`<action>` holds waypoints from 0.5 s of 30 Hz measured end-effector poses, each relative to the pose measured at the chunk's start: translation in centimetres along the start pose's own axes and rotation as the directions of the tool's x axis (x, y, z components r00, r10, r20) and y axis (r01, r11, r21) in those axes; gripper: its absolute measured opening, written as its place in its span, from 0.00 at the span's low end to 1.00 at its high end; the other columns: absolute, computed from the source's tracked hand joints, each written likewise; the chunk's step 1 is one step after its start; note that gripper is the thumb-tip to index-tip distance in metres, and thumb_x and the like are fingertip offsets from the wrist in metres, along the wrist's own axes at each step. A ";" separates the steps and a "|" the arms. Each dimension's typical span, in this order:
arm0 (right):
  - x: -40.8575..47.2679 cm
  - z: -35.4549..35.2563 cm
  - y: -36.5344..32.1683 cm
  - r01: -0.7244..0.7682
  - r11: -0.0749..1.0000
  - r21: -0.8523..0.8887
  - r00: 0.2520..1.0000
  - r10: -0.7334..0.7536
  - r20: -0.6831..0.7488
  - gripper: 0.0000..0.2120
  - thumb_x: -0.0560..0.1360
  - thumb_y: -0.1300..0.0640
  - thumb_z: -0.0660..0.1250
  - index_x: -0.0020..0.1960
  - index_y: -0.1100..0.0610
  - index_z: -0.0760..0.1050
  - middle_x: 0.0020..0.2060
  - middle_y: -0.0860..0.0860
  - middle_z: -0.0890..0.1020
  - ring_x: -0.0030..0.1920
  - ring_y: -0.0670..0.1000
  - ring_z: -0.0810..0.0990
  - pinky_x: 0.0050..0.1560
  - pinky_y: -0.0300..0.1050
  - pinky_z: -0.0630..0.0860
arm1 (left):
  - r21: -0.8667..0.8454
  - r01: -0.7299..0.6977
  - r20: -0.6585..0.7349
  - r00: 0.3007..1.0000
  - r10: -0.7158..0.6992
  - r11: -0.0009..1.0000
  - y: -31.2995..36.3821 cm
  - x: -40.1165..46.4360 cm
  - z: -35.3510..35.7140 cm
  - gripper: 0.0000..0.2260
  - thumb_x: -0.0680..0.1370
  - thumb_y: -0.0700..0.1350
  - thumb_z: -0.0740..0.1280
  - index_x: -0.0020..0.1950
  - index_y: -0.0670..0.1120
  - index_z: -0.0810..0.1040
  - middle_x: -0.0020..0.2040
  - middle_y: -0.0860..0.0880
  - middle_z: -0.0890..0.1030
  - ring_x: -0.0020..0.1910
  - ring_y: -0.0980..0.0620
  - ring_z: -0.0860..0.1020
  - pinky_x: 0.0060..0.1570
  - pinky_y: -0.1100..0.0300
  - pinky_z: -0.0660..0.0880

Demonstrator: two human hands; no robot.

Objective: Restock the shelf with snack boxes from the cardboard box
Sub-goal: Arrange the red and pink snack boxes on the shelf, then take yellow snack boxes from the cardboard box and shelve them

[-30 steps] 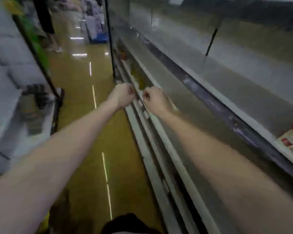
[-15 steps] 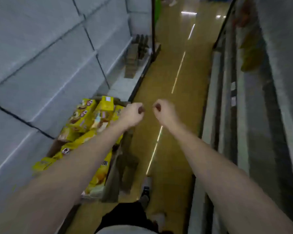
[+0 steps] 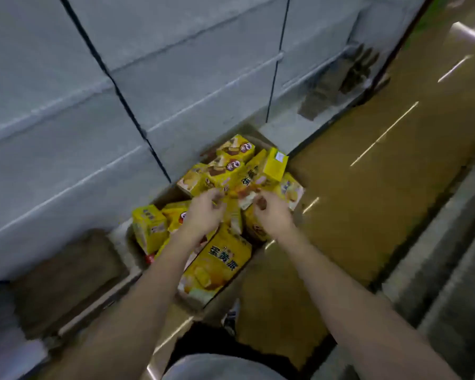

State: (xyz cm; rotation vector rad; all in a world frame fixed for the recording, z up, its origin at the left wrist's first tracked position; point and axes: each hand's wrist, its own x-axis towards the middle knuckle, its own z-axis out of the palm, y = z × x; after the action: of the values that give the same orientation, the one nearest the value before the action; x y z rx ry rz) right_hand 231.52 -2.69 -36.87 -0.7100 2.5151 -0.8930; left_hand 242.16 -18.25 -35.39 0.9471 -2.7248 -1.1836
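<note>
Reaching both hands into the cardboard box (image 3: 173,196) of yellow snack boxes (image 3: 220,267), floor level below the grey shelf (image 3: 66,133).

Left hand (image 3: 203,215) and right hand (image 3: 272,215) hover over the box middle, fingers half-curled; motion blur, cannot tell whether either grasps a carton yet. Snack boxes lie jumbled and tilted inside, roughly nine or ten visible, some hidden under the hands; one cardboard box, two hands. Risk, as I judge it: pulling one carton from the loose heap could topple the upright one at the far corner over the rim onto the floor.
</note>
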 end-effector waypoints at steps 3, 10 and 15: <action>2.0 1.3 -1.3 0.055 0.998 -0.032 0.993 -0.052 0.102 0.05 0.76 0.56 0.68 0.51 0.55 0.79 0.48 0.52 0.82 0.50 0.54 0.81 0.51 0.50 0.77 | -0.066 0.080 -0.061 0.995 -0.084 0.995 -1.5 0.5 -0.4 0.08 0.77 0.41 0.68 0.56 0.44 0.80 0.49 0.49 0.82 0.44 0.49 0.80 0.41 0.60 0.73; 5.8 4.7 -4.5 0.355 0.935 -0.017 0.862 -0.320 0.392 0.09 0.74 0.62 0.69 0.53 0.56 0.81 0.47 0.51 0.84 0.46 0.47 0.80 0.49 0.43 0.78 | -0.198 0.237 -0.246 0.927 -0.282 0.951 -4.3 0.2 -2.0 0.05 0.78 0.42 0.68 0.53 0.45 0.81 0.48 0.48 0.83 0.44 0.50 0.80 0.41 0.59 0.74; 8.8 7.1 -6.5 0.567 0.821 0.066 0.656 -0.498 0.567 0.10 0.75 0.60 0.67 0.55 0.55 0.80 0.50 0.51 0.83 0.50 0.51 0.81 0.53 0.47 0.78 | -0.254 0.408 -0.434 0.762 -0.480 0.877 -3.6 -1.4 -2.6 0.07 0.78 0.40 0.67 0.54 0.42 0.81 0.47 0.48 0.81 0.46 0.48 0.79 0.43 0.56 0.76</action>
State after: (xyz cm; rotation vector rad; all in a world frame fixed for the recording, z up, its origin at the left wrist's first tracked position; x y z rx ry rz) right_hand 230.14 -15.45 -39.30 -1.5611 1.8379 -0.5693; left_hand 245.82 -21.08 -35.64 1.6716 -2.0418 -0.9856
